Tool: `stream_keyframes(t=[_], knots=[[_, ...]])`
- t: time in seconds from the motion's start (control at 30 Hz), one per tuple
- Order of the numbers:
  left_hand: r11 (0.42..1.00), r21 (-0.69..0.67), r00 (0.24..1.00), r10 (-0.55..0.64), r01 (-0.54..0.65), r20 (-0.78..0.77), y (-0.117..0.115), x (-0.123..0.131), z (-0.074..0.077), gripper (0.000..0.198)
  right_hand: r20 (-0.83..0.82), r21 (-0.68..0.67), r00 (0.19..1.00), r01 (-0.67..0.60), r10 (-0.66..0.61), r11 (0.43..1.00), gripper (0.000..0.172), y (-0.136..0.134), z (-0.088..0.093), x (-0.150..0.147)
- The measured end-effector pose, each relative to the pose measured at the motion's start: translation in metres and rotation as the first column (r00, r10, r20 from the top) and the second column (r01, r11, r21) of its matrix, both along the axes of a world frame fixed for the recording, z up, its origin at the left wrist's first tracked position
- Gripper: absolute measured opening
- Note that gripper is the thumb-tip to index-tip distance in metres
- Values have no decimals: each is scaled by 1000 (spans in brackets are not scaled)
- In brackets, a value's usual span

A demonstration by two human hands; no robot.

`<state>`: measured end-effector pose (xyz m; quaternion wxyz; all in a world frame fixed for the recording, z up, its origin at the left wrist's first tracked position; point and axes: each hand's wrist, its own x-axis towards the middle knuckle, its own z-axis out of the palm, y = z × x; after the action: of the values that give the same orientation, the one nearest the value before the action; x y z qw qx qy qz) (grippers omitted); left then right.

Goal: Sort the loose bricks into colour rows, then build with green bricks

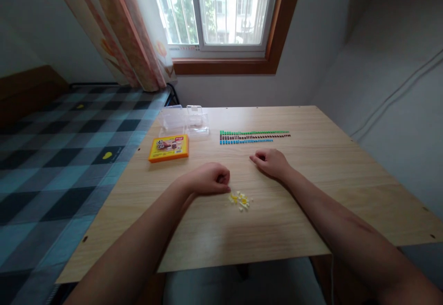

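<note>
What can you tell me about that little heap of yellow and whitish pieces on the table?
The heap of yellow and whitish pieces is a loose, uneven scatter of tiny bits, some bright yellow and others pale cream. They look like hard plastic, though they are too small to be sure, or to count. They lie at odd angles on the wood-grain tabletop, on the viewer's side of the left hand. That hand's thumb tip is right beside the heap's edge; whether it touches a piece, I cannot tell.
</note>
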<state>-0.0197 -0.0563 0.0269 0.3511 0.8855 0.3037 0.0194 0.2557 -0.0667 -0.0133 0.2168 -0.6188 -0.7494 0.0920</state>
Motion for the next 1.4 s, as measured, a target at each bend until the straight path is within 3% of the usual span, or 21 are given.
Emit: stream_keyframes(t=[0.1, 0.33, 0.43, 0.6, 0.73, 0.87, 0.97, 1.13, 1.4], knots=[[992, 110, 998, -62, 62, -9, 0, 1, 0, 24, 18, -23, 996, -87, 88, 996, 43, -1, 3, 2], [972, 211, 994, -104, 108, -30, -5, 2, -2, 29, -6, -21, 938, -348, 348, 937, 39, -13, 9, -6], [966, 233, 994, -103, 111, -46, -7, 3, -2, 31, -34, -13, 895, -445, 445, 895, 35, -20, 13, -12], [964, 241, 993, -105, 115, -54, -8, 4, -1, 32, -176, 4, 795, -590, 581, 808, 15, -32, 18, -20], [975, 193, 994, -109, 112, -27, -4, 1, -1, 27, -205, 16, 750, -640, 629, 768, 18, -40, 19, -25], [990, 113, 996, -86, 82, 29, 1, -2, -3, 4, -172, 12, 727, -674, 665, 739, 21, -41, 18, -27], [996, 84, 999, -27, 23, 46, 2, -3, -4, 12, -161, 3, 713, -692, 683, 722, 22, -41, 17, -28], [990, 143, 999, -14, 6, 51, 1, -3, -3, 19, -127, -14, 711, -699, 692, 715, 22, -40, 16, -29], [962, 267, 998, -56, 55, -1, -3, 0, -1, 15, -91, -34, 710, -703, 698, 711, 18, -38, 15, -30]])
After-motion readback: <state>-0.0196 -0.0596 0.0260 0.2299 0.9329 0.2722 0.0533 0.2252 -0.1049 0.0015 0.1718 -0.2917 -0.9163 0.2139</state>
